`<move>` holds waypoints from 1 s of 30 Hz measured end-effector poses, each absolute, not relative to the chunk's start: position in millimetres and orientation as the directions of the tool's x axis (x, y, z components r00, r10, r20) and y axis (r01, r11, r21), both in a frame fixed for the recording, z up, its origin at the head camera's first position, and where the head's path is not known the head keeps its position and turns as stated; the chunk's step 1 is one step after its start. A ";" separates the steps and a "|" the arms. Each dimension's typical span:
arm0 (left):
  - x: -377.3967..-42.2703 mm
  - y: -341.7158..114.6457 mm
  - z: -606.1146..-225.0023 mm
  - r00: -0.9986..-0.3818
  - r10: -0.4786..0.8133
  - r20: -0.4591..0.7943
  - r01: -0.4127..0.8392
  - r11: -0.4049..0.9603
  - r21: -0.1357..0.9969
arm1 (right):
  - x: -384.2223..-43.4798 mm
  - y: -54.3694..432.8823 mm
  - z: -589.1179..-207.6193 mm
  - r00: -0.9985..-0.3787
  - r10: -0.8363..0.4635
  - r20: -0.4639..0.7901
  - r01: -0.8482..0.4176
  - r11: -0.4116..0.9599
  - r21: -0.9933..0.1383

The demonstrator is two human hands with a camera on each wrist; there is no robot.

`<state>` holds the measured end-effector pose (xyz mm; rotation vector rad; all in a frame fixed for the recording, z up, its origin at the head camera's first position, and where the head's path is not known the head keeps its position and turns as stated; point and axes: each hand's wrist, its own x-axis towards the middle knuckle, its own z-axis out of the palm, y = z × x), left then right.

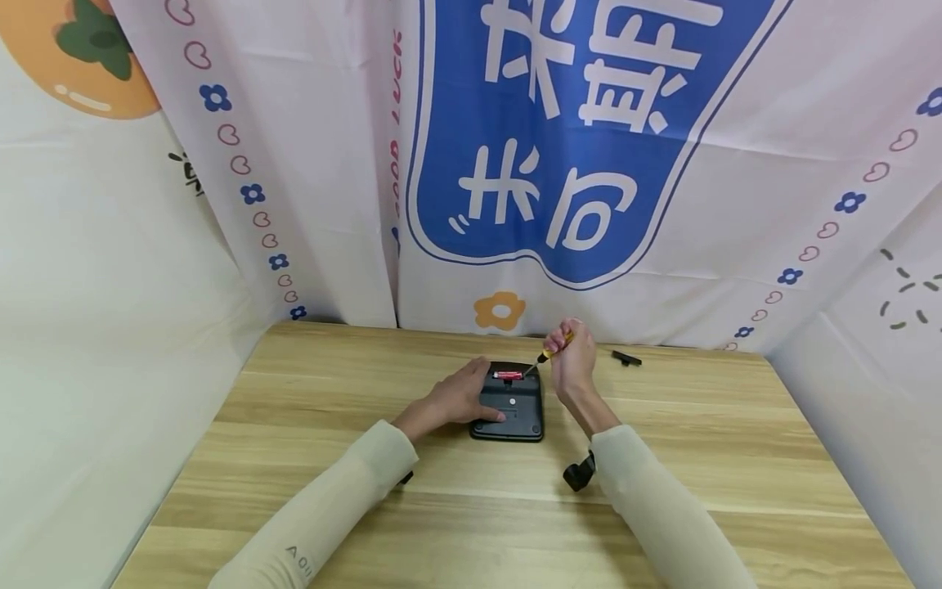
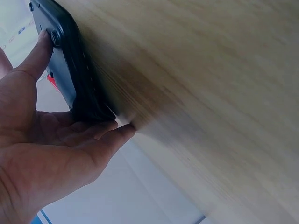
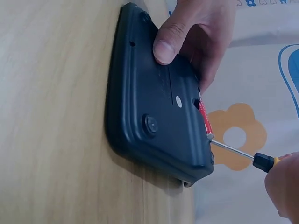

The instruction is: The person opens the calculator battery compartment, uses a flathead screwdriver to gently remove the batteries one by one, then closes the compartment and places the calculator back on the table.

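A black desk calculator (image 1: pixel 524 421) lies underside up on the wooden table, showing its rubber feet and a small white sticker. In its open compartment at the far edge sits a red battery (image 1: pixel 507 375). My left hand (image 1: pixel 458 394) grips the calculator's left side, thumb on the underside and fingers round the edge, as the left wrist view also shows. My right hand (image 1: pixel 576 360) holds a screwdriver (image 3: pixel 233 150) with a yellow and black handle. The metal tip meets the battery's right end in the right wrist view.
A small black cover piece (image 1: pixel 626 358) lies near the table's back edge, right of my right hand. The wooden table (image 1: pixel 699 458) meets a white printed cloth (image 1: pixel 331 270) behind it, with more cloth at both sides. A black wrist camera (image 1: pixel 579 474) sits at the right cuff.
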<state>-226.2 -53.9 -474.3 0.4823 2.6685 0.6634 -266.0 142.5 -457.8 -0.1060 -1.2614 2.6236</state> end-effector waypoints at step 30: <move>-226.6 -53.7 -476.6 -0.882 0.406 -0.239 0.247 0.830 0.501 | -269.6 168.3 -480.7 -0.933 0.297 -0.205 -0.170 -0.863 -0.476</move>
